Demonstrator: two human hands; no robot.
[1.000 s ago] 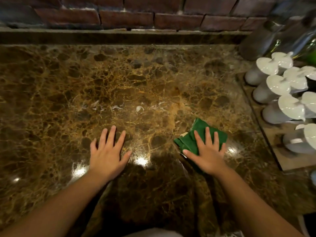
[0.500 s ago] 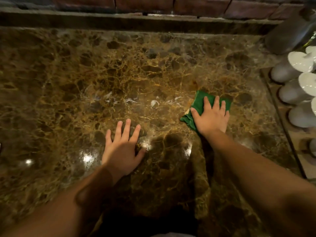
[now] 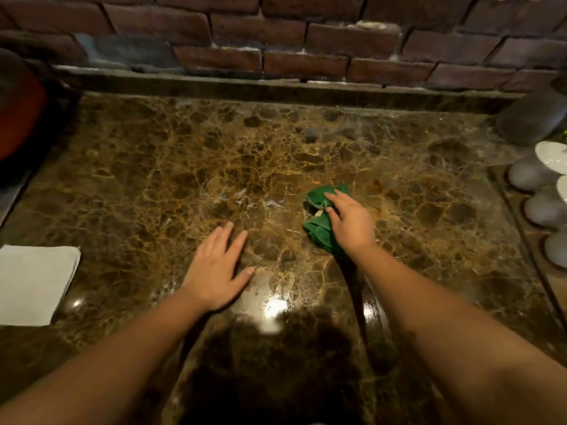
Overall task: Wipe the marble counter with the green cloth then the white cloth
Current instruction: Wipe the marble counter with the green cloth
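The brown marble counter (image 3: 214, 154) fills the view. A crumpled green cloth (image 3: 320, 230) lies right of centre, and my right hand (image 3: 349, 222) presses down on it, fingers over its right part. My left hand (image 3: 219, 269) rests flat on the bare marble to the left of the cloth, fingers apart, holding nothing. A folded white cloth (image 3: 30, 283) lies at the counter's left edge, well away from both hands.
A brick wall (image 3: 306, 41) with a dark stone ledge closes the back. White cups (image 3: 540, 207) stand on a wooden tray (image 3: 521, 222) at the right edge, with a grey vessel (image 3: 530, 118) behind. A dark red object (image 3: 18, 99) sits far left.
My right hand has pushed the green cloth forward across the counter, and the cloth has bunched up. The view has shifted, which brings the white cloth into sight at the left.
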